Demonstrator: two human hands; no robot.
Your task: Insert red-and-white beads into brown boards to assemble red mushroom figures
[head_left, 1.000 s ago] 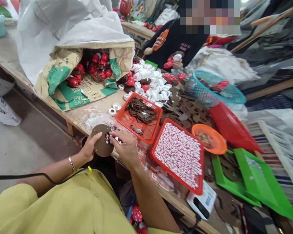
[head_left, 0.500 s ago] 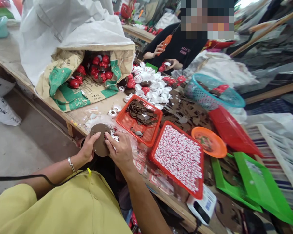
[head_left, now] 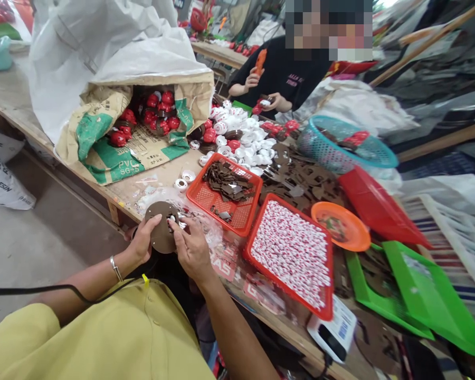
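A flat brown disc (head_left: 161, 240) with cut-outs and small holes is held over the bench's front edge. My left hand (head_left: 143, 237) grips its left side, thumb on top. At the disc's right side, my right hand (head_left: 193, 245) has its fingers closed near a cut-out, where a small white piece shows at the fingertips. Whether those fingers hold that piece or the disc's rim is hard to make out. Beyond the hands lies crumpled clear plastic (head_left: 211, 229). To the right stands a red basket (head_left: 248, 232) of thin brown pieces.
A red tray (head_left: 248, 258) holds many small white-and-red pieces. White and red parts (head_left: 257, 150) lie piled behind, beside an open sack (head_left: 142, 158). Across the bench a co-worker's hand (head_left: 252, 80) holds an orange tool. A blue basket (head_left: 340, 163) and green trays (head_left: 439, 301) are at right.
My right fingers have shifted slightly on the disc, and a white piece now shows by the cut-out. The co-worker's orange tool has turned more upright. The view has shifted a little.
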